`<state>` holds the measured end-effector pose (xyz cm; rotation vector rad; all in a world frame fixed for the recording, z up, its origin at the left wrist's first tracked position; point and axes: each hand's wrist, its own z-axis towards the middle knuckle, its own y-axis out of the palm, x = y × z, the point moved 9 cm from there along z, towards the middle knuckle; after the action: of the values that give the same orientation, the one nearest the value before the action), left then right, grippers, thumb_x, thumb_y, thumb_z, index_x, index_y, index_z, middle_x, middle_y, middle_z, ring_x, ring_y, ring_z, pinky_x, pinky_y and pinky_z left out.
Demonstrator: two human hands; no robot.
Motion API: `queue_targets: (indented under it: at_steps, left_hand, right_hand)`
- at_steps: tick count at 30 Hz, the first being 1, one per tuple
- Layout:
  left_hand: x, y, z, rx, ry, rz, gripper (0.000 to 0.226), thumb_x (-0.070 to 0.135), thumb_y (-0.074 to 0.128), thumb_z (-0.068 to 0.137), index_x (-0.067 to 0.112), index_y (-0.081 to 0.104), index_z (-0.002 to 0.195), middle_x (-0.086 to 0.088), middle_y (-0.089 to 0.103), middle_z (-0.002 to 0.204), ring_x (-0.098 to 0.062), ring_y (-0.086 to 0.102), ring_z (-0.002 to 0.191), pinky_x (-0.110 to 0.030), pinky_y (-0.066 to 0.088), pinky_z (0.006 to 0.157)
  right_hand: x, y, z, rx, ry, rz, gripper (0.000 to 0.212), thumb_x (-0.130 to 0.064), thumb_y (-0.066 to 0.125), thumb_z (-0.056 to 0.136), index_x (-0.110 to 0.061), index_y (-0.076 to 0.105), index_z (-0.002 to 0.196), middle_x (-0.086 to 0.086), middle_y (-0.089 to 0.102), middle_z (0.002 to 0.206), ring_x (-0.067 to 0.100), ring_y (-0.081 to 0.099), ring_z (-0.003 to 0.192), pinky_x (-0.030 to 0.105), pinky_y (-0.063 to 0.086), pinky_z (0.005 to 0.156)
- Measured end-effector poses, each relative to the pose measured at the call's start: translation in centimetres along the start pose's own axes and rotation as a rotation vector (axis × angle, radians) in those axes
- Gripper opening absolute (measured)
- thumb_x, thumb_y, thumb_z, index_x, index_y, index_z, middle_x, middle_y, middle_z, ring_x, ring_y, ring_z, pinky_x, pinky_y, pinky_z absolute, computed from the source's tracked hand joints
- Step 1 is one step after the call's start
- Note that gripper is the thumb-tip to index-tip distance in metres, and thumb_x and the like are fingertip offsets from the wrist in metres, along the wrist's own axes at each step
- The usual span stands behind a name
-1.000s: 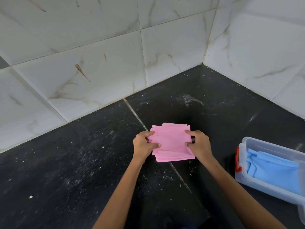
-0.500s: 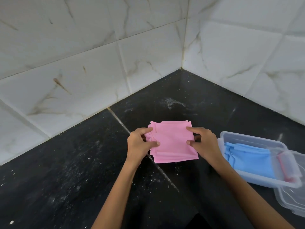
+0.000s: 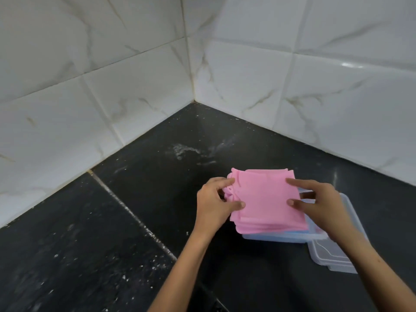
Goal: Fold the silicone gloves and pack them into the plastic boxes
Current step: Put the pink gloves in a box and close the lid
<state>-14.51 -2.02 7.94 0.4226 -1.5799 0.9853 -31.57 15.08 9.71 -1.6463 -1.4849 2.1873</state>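
My left hand [image 3: 216,203] and right hand [image 3: 319,206] grip the folded pink glove [image 3: 267,199] above the plastic box [image 3: 281,238]; I should lower it flat, keeping edges aligned.

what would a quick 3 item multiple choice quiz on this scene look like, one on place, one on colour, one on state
1. Where is the folded glove bundle?
A. above the plastic box
B. against the wall tiles
C. on the lid

2. What colour is the bundle?
A. green
B. pink
C. yellow

3. How is the bundle held?
A. left hand only
B. lying free
C. between the left hand and the right hand

Answers: 1 A, the box edge shows just below it; 2 B, it is plainly pink; 3 C, fingers of each hand grip opposite sides.
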Motion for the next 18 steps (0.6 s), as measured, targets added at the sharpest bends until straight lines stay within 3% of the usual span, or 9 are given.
queue_targets:
  at_steps: [9,12,15,18]
  left_hand:
    - [-0.7,5.4,0.3,-0.099,-0.039,0.078,0.061,0.011,0.086,0.06,0.014,0.064,0.117,0.011,0.055,0.113,0.0,0.054,0.092,-0.008,0.043,0.068]
    - [-0.9,5.8,0.1,-0.089,-0.034,0.131,0.06,0.009,0.084,0.062,0.012,0.063,0.118,0.008,0.054,0.115,-0.006,0.053,0.1,-0.007,0.042,0.068]
    - [-0.7,6.2,0.1,-0.076,0.009,0.191,0.06,0.009,0.083,0.064,0.01,0.062,0.12,0.002,0.056,0.122,-0.005,0.052,0.101,-0.007,0.043,0.073]
    - [-0.4,6.5,0.1,-0.076,0.035,0.231,0.062,0.01,0.084,0.063,0.01,0.062,0.121,-0.001,0.056,0.123,-0.01,0.054,0.105,-0.017,0.047,0.085]
  right_hand:
    - [4.3,-1.5,-0.8,0.035,0.114,-0.019,0.049,-0.003,0.073,0.076,-0.018,0.062,0.122,0.009,0.06,0.125,0.021,0.063,0.089,0.036,0.053,0.083]
    - [4.8,-0.4,-0.8,0.002,0.099,-0.157,0.049,-0.008,0.066,0.083,-0.018,0.055,0.129,0.009,0.055,0.133,0.024,0.059,0.106,0.037,0.047,0.093]
    - [3.0,2.2,-0.9,-0.03,-0.105,-0.436,0.048,-0.028,0.052,0.093,-0.024,0.041,0.14,0.012,0.022,0.155,0.029,0.028,0.139,0.039,0.027,0.112]
    - [2.6,6.0,-1.1,-0.238,-0.207,-0.55,0.066,-0.062,0.005,0.085,-0.038,0.011,0.147,0.004,-0.014,0.158,0.024,-0.007,0.146,0.042,0.002,0.118]
